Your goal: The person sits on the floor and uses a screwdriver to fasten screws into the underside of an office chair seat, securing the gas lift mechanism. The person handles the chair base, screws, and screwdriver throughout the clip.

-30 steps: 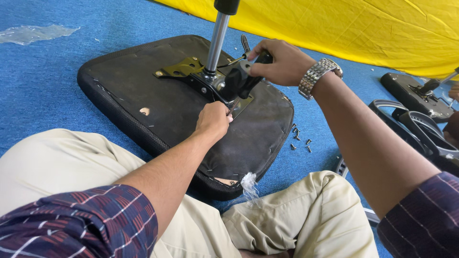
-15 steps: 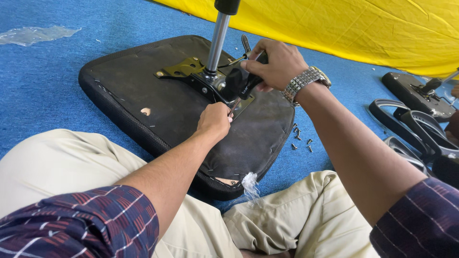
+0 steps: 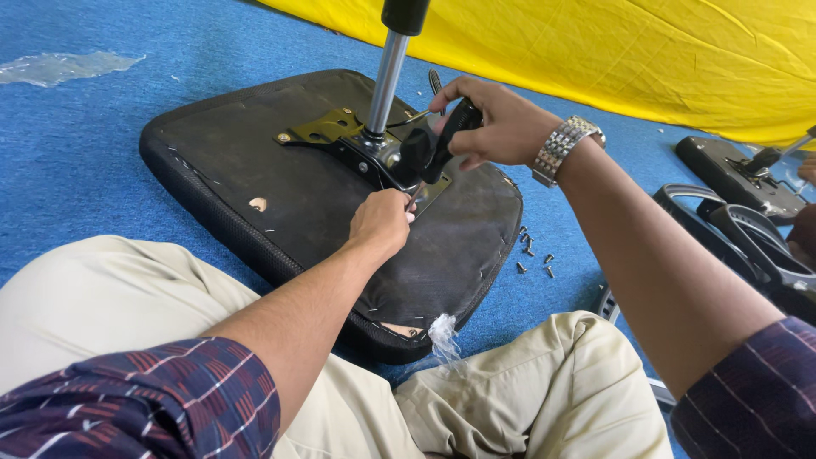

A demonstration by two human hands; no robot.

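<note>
Right hand [image 3: 497, 126] has slid a little further over the black lever knob [image 3: 442, 144] since the earlier pictures, wrist turned so the metal watch [image 3: 562, 150] faces up; left hand [image 3: 380, 223] has hardly shifted. Right hand is closed around the knob, fingers wrapped. Left hand is pinched narrow at the edge of the metal mechanism plate [image 3: 357, 144] — whether it holds a small tool or a screw I cannot tell.

Work piece: an upturned office-chair seat [image 3: 255, 170], lying flat on the floor against the person's knees, with the chrome gas column [image 3: 387, 81] standing upright from the plate.

Handling, by judgement: seat looks bulky and moderately heavy, with a stiff base under fabric stapled at the rim — torn near the front edge. Best held by its rim or by the column; the chrome is likely slippery, the plate has hard edges.

Loose screws [image 3: 531, 251] lie on the blue carpet [image 3: 76, 161] just beside the seat. Yellow sheet [image 3: 646, 59] spreads behind; more chair parts [image 3: 748, 221] lie to the right.
</note>
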